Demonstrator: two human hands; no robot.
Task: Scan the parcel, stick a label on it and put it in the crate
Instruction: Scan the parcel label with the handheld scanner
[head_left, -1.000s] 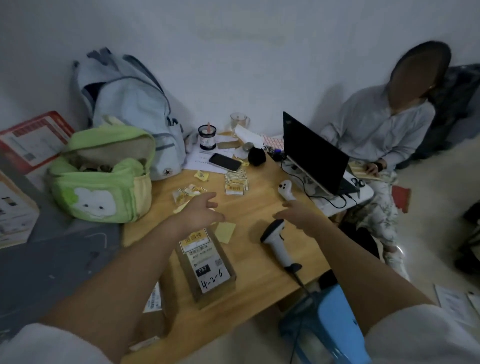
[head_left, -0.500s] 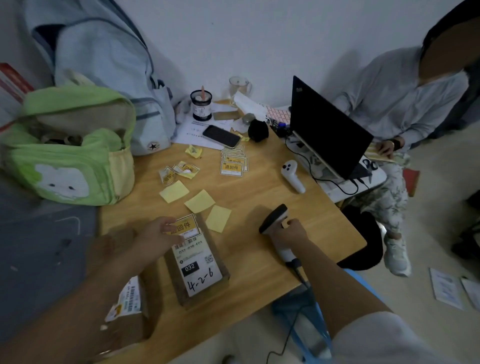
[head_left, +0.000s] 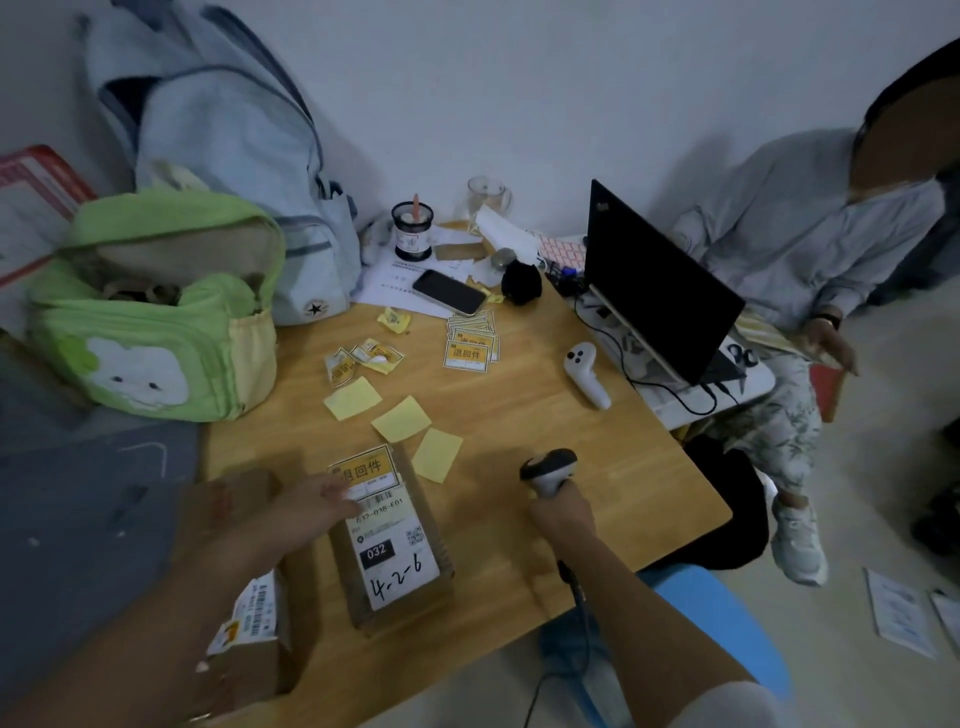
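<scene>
1. Gripping the scanner (head_left: 548, 470) by its handle, my right hand (head_left: 563, 519) has its fingers curled tight around it, head raised just off the table (head_left: 571, 441).
2. My left hand (head_left: 306, 512) lies on the parcel (head_left: 395, 540), fingers loosely spread over the far end of its white shipping label; no real grip there, just steadying.
3. That parcel sits flat near the table's front edge, between my arms, with a yellow sticker (head_left: 363, 467) already at its top end.
4. I judge it a small, light cardboard box: stiff walls, not slippery, nothing obviously fragile. I'd take it across the short sides, clear of the barcode.
5. A second box (head_left: 249, 618) rests under my left forearm, just beside the first.
6. Wooden top, smooth and cluttered: loose yellow notes (head_left: 400, 418), a stack of labels (head_left: 467, 353), a phone (head_left: 449, 291), a white controller (head_left: 587, 374), a laptop (head_left: 660, 291).
7. Dim room, white wall, bags on the left, a seated person (head_left: 810, 249) on the right. No crate visible from here.
</scene>
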